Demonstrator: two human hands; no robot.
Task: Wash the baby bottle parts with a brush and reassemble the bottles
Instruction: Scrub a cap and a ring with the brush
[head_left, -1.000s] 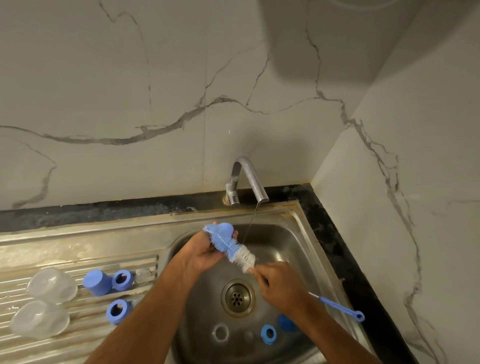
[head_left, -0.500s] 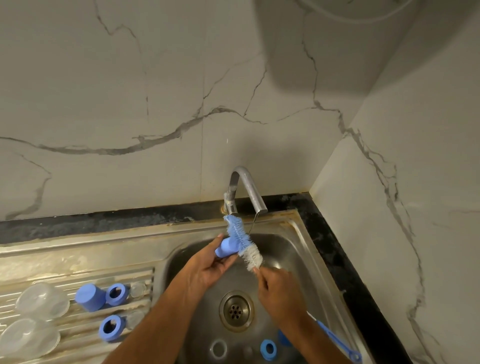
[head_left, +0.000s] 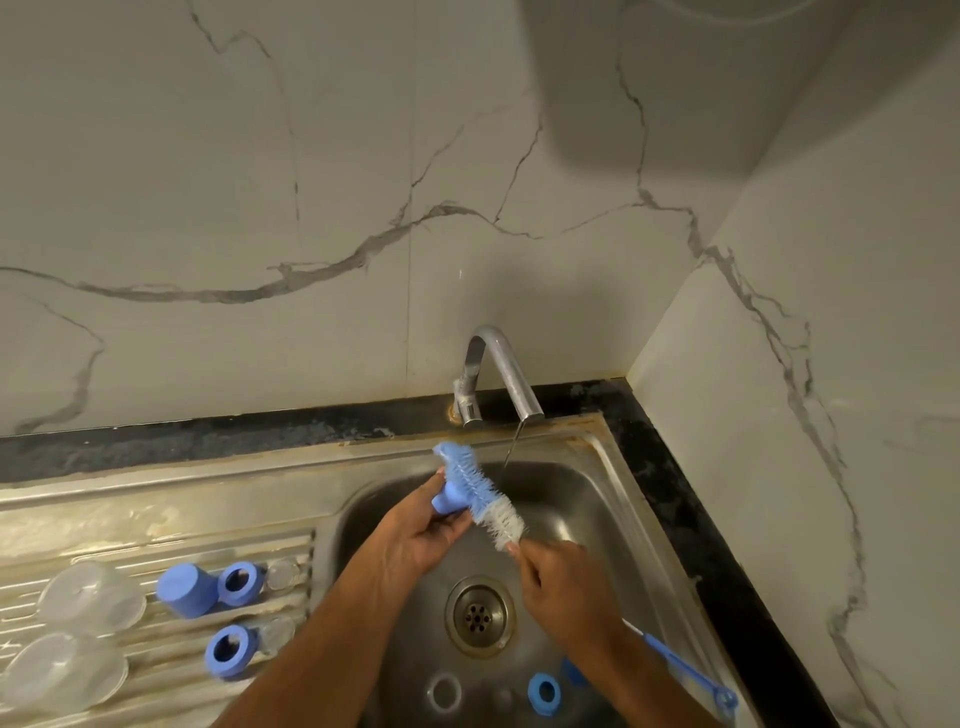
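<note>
Left hand (head_left: 415, 535) grips a small blue bottle part (head_left: 448, 500); right hand (head_left: 561, 582) clamps the brush (head_left: 480, 493) handle. The part is probably light, wet and slippery: hold its rim firmly.

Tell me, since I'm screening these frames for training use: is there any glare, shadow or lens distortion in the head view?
Head view: dim, warm light; a broad soft shadow falls across the upper marble wall; dull glare streaks the draining board and faucet; wide-angle distortion bows the black counter edge; the bottle brush and both hands stay reasonably sharp.
</note>
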